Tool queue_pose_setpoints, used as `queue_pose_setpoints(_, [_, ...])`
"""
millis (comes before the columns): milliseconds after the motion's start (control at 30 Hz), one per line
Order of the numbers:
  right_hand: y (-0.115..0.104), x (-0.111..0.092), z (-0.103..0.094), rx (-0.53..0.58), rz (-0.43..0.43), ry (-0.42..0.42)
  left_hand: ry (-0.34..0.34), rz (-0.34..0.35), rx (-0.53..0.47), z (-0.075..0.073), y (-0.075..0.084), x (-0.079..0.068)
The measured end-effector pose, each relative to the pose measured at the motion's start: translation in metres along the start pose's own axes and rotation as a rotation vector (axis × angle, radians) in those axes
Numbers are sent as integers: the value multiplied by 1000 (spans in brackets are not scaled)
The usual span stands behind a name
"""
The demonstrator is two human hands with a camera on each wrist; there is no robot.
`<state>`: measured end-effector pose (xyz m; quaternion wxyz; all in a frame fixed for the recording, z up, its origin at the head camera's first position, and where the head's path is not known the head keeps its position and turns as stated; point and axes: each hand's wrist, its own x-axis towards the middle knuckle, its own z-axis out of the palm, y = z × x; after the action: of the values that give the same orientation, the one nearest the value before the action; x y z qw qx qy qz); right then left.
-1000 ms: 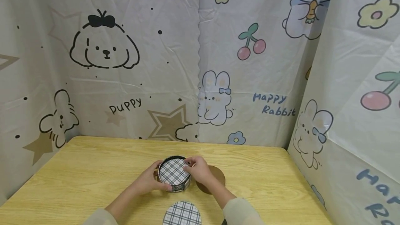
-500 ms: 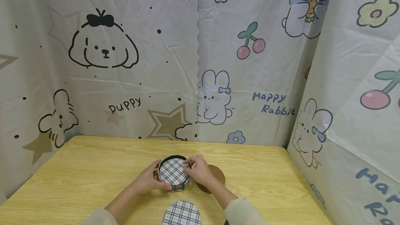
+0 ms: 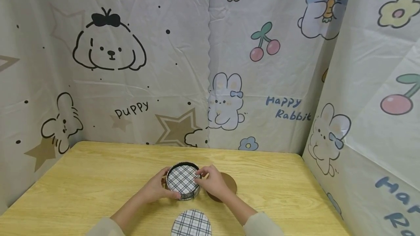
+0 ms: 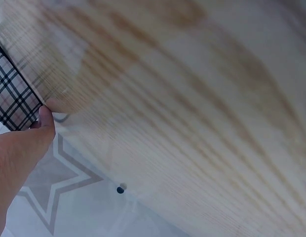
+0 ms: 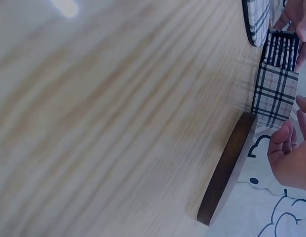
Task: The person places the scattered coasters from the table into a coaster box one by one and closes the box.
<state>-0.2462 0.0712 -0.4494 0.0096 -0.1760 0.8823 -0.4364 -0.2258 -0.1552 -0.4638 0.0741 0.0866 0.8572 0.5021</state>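
A round plaid coaster holder (image 3: 188,195) with a black inner rim stands on the table, plaid coasters (image 3: 182,178) stacked inside. Through its side slot several stacked edges show in the right wrist view. My left hand (image 3: 155,188) grips the holder from the left, thumb at the front and fingers round the far side. At the right rim is my right hand (image 3: 213,183), its loosely bent fingertips over the edge of the top coaster. Nearer me, another plaid coaster (image 3: 191,224) lies flat on the table.
A brown round disc (image 3: 230,185) lies right of the holder, partly hidden by my right hand; the right wrist view shows its thick dark edge (image 5: 227,170). The wooden table (image 3: 108,166) meets printed cloth walls at the back and sides.
My right hand has drawn slightly right, from over the top coaster to the holder's rim. The left hand keeps its grip, and the holder stays in place.
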Motion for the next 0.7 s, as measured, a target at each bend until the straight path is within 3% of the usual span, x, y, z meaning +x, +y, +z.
queue_pose_setpoints(400, [1,-29,-8,21,-4,-97,17,5,10,0,0,0])
queue_pose_setpoints(700, [-3,-50,-1,0,-100,-280,9,11,5,0,0,-1])
